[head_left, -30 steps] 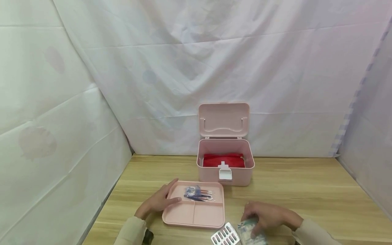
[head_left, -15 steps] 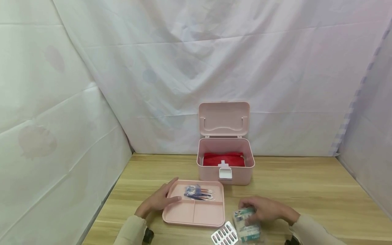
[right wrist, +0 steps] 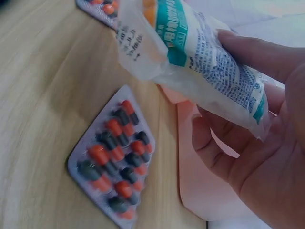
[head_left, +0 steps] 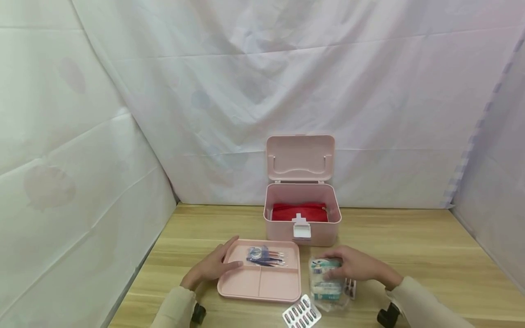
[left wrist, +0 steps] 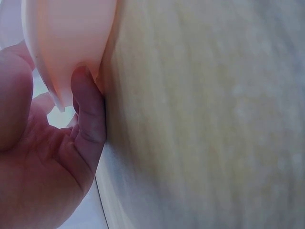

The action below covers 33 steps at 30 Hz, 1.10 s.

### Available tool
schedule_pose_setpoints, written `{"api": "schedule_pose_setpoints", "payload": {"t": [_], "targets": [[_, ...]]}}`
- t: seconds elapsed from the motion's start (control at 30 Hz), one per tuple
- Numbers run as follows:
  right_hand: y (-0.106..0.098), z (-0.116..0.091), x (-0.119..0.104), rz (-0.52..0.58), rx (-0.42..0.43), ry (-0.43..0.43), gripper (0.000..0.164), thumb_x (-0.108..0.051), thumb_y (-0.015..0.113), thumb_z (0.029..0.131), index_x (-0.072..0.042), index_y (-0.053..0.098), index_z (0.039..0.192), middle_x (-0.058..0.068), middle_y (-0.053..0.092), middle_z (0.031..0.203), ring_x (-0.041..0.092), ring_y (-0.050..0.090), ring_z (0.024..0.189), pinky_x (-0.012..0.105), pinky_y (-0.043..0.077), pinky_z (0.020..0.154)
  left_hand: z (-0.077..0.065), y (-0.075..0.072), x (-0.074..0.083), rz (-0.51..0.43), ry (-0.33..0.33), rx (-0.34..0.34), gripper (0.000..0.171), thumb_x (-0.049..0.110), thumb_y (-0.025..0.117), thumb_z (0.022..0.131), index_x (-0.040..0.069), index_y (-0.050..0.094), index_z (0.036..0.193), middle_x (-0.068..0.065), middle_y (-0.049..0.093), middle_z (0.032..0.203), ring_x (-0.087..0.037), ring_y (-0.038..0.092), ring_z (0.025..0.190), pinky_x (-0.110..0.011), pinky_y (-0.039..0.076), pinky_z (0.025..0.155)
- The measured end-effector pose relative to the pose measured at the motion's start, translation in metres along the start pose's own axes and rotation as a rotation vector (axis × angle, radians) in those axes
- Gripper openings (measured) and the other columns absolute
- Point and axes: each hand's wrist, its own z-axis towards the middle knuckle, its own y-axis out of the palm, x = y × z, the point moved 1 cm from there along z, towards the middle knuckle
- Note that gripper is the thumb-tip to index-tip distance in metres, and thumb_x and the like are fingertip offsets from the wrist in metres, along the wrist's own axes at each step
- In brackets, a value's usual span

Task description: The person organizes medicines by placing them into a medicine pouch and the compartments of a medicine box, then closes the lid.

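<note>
My left hand (head_left: 213,265) grips the left edge of a pink divided tray (head_left: 279,284), thumb over the rim and fingers along the outer side. In the tray's back compartment lies a small clear bag of slim tools (head_left: 264,257). My right hand (head_left: 354,264) holds a clear plastic packet with teal and white print (head_left: 326,291) between thumb and fingers. The right wrist view shows this packet (right wrist: 209,62) raised off the table. A capsule blister pack (head_left: 301,313) lies by the tray's front right corner. Another blister pack (head_left: 350,288) shows partly behind the packet.
Behind the tray stands a pink box (head_left: 272,232) with its lid (head_left: 301,157) up and a white latch (head_left: 301,230) in front. A red zipped pouch (head_left: 287,212) lies inside. White cloth (head_left: 229,114) hangs behind and beside the wooden table (head_left: 410,246).
My right hand has moved away from me, carrying the packet forward and slightly left. A second blister pack has come into sight beside it. My left hand has stayed on the tray.
</note>
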Motion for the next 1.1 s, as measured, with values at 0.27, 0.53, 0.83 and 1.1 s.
{"api": "schedule_pose_setpoints", "payload": {"t": [0.27,0.53,0.83,1.1], "targets": [[0.002,0.009,-0.013,0.077,0.056,-0.047,0.037,-0.029,0.073,0.090,-0.017,0.066,0.124,-0.005,0.068,0.103,0.009,0.062,0.089,0.026,0.054,0.077,-0.001,-0.002,0.000,0.005,0.017,-0.001,0.086,0.046,0.068,0.091,0.018,0.023,0.159,-0.022,0.046,0.134,-0.032,0.049,0.118,-0.063,0.035,0.106],[0.009,0.021,-0.030,0.112,0.100,-0.080,0.030,-0.026,0.075,0.089,-0.018,0.068,0.117,-0.001,0.068,0.101,0.011,0.063,0.087,0.028,0.056,0.073,0.000,-0.001,0.001,0.013,0.026,-0.004,0.086,0.044,0.068,0.092,0.015,0.023,0.159,-0.020,0.048,0.128,-0.027,0.049,0.111,-0.060,0.037,0.104],[0.030,0.035,-0.035,0.307,0.162,-0.083,0.027,-0.010,0.075,0.086,-0.005,0.061,0.108,0.010,0.070,0.102,0.016,0.066,0.084,0.030,0.058,0.072,0.001,-0.001,0.000,0.021,0.032,-0.007,0.086,0.046,0.068,0.091,0.016,0.023,0.159,-0.018,0.049,0.126,-0.025,0.048,0.109,-0.058,0.038,0.103],[0.043,0.042,-0.039,0.406,0.175,-0.049,0.047,-0.005,0.074,0.082,-0.002,0.053,0.124,0.028,0.052,0.137,0.026,0.065,0.098,0.033,0.058,0.075,0.001,0.000,-0.002,0.006,0.030,-0.007,0.086,0.045,0.068,0.092,0.017,0.023,0.159,-0.019,0.048,0.129,-0.027,0.048,0.113,-0.058,0.036,0.105]]}}
